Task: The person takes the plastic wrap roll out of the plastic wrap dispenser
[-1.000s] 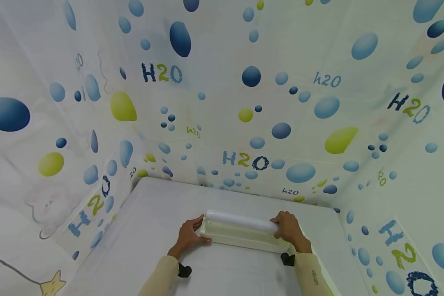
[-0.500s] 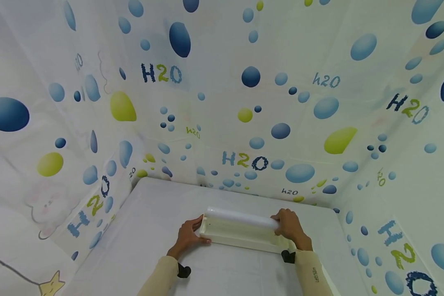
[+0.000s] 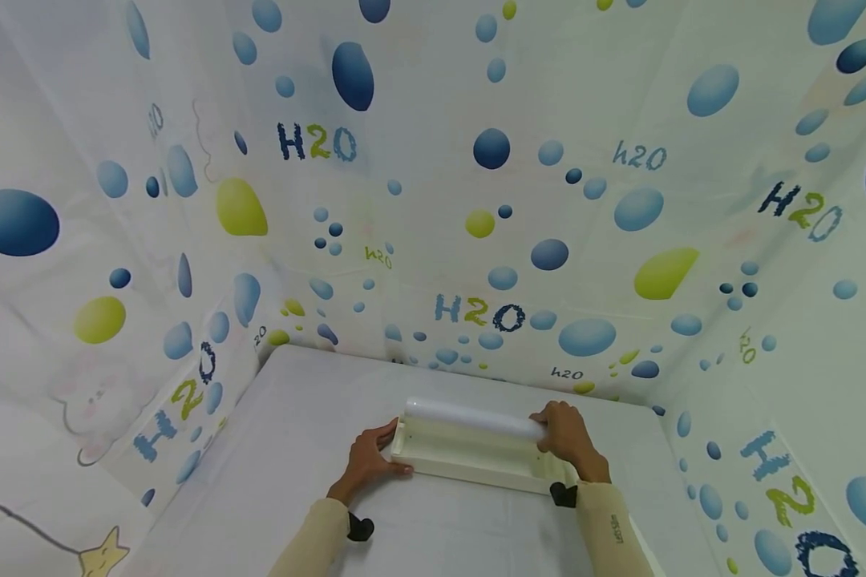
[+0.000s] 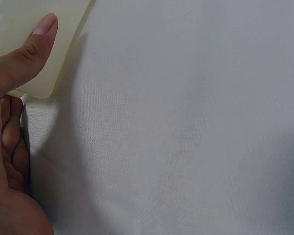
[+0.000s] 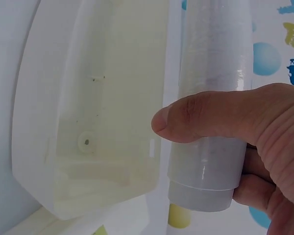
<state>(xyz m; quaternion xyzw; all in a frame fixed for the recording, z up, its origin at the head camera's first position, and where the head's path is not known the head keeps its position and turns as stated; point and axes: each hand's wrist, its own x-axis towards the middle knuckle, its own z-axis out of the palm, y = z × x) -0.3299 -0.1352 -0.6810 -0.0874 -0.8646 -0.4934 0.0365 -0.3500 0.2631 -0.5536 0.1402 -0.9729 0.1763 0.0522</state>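
Note:
A long cream plastic cling film dispenser box (image 3: pixel 469 474) lies on the white-covered table, its hollow side up. My left hand (image 3: pixel 364 461) grips its left end; the left wrist view shows the thumb (image 4: pixel 39 41) along the box's outer face. A clear, whitish roll of cling film (image 3: pixel 469 418) is held over the box's far edge. Its right end is in my right hand (image 3: pixel 568 437). The right wrist view has my thumb across the roll (image 5: pixel 213 58), fingers behind it, and the roll beside the box rather than inside it. Small holes show in the box floor.
White sheeting (image 3: pixel 505 144) with blue and green drops and H2O lettering rises behind and at both sides. The white tabletop (image 3: pixel 317 385) extends around the box. A pale strip (image 5: pixel 36 225) lies near the box's right end, partly under my right forearm.
My right hand has raised the cling film roll slightly and shifted it away, uncovering more of the box's inside. My left hand and the box stay in place.

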